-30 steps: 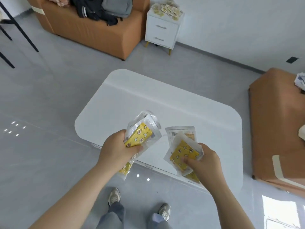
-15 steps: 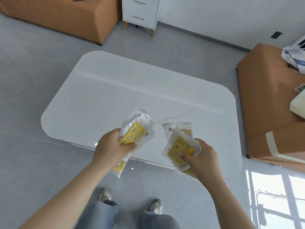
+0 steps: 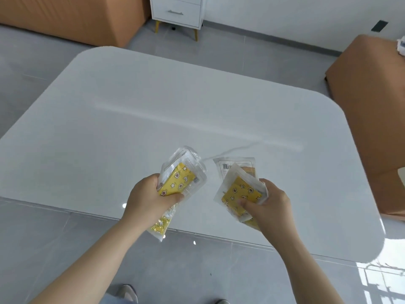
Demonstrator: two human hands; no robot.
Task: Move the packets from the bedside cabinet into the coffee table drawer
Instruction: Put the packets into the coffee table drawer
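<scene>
My left hand (image 3: 148, 199) grips a bundle of clear packets with yellow star-printed contents (image 3: 178, 181), one end hanging below my fist. My right hand (image 3: 270, 207) grips another bundle of the same yellow packets (image 3: 238, 191), a label-side packet fanned out behind it. Both hands hover over the near edge of the white coffee table (image 3: 153, 110). Its drawer is not visible from this angle. The white bedside cabinet (image 3: 177, 10) stands far back against the wall, only its lower drawers in view.
An orange sofa (image 3: 72, 18) sits at the back left and an orange seat (image 3: 370, 110) stands right of the table. Grey tiled floor surrounds the table. My shoes (image 3: 128, 292) show at the bottom edge.
I have stepped closer to the coffee table, which now fills more of the view. The cabinet top has slid out of frame. Both hands keep their packets.
</scene>
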